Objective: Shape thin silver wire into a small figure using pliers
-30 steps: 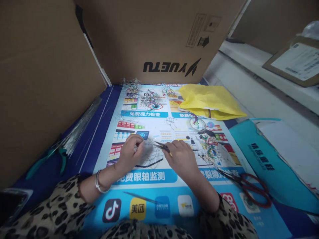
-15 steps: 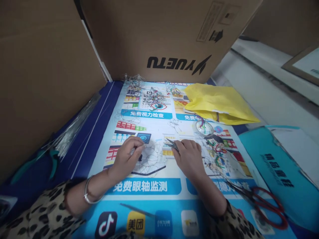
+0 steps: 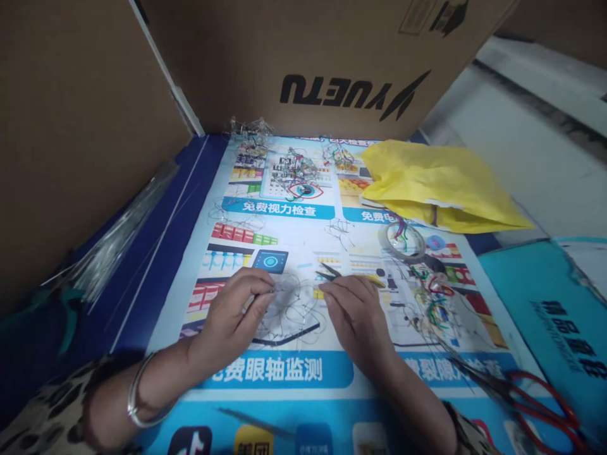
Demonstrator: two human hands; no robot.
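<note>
My left hand (image 3: 237, 309) is closed in a pinch, with a thin wire at its fingertips. Opposite it, my right hand (image 3: 358, 316) is closed around a small two-jawed tool (image 3: 328, 272); its dark pointed jaws stick out apart to the left, and its kind is partly hidden by the fingers. The right thumb and forefinger meet near the wire's other side. Between and below both hands lies a loose tangle of thin wire (image 3: 296, 309) on the printed sheet (image 3: 303, 397).
Colored wire bits (image 3: 436, 303) and red-handled scissors (image 3: 535, 404) lie right. A tape roll (image 3: 403, 241) sits before a yellow bag (image 3: 436, 180). More wire tangles (image 3: 301, 170) lie farther back. Straight wires (image 3: 118, 234) are left; cardboard (image 3: 237, 63) stands behind. A thin dark strip (image 3: 256, 422) lies nearest me.
The view has shifted a little closer. My right hand has turned, its fingertips now pointing left toward the left hand, and the tool's jaws show spread apart. The left hand keeps its pinch.
</note>
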